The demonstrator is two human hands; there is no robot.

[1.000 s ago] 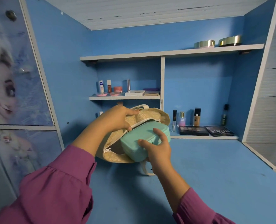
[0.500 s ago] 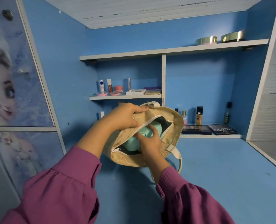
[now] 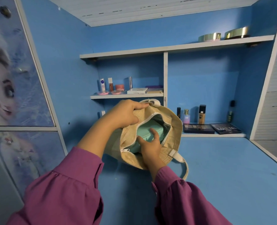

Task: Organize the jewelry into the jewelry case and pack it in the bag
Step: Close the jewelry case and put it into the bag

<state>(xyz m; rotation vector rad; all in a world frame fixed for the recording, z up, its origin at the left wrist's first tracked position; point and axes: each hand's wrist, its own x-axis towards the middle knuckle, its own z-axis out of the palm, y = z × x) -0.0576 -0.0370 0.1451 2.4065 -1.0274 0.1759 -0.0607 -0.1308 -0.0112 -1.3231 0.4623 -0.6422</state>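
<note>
The left hand (image 3: 126, 116) grips the top edge of the tan bag (image 3: 171, 143) above the blue table (image 3: 223, 176), and the right hand (image 3: 150, 146), fingers spread out straight, presses on the green jewelry case (image 3: 145, 129) sitting inside the bag.

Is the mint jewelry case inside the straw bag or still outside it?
Inside: the jewelry case sits within the bag opening, right hand resting on it, left hand gripping the bag's edge.

The bag (image 3: 168, 143) mouth was filled by the jewelry case (image 3: 144, 132) and right hand (image 3: 150, 146). Bare table (image 3: 223, 168) lay open rightward; palettes (image 3: 212, 128) and bottles (image 3: 201, 114) lined the back ledge.
</note>
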